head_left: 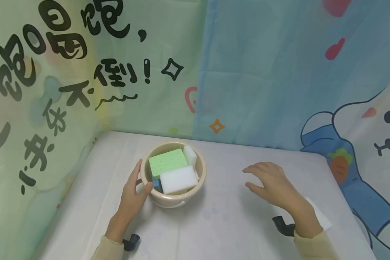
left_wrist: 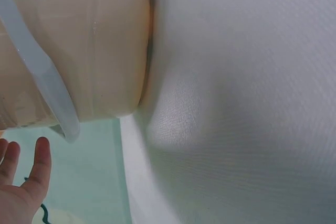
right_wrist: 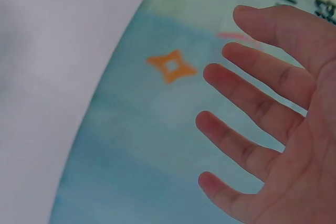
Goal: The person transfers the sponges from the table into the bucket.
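A cream bucket (head_left: 201, 177) stands on the white-covered table, holding a light green sponge (head_left: 167, 162), white sponge blocks (head_left: 178, 179) and a blue piece (head_left: 157, 185) partly hidden beneath them. At the bucket's left side is my left hand (head_left: 133, 198), its thumb at the rim and its fingers extended along the outer wall. The left wrist view shows the bucket wall (left_wrist: 100, 40) close up, its pale handle (left_wrist: 50, 72) hanging down, and extended fingers (left_wrist: 39, 169) below. Well to the right of the bucket, my right hand (head_left: 273, 184) hovers above the table, fingers spread, holding nothing.
A printed cloth backdrop (head_left: 263, 90) rises behind and left of the white tabletop (head_left: 214, 224). Something flat and white (head_left: 320, 215) lies partly behind the right wrist. Black straps (head_left: 131, 242) show at both wrists.
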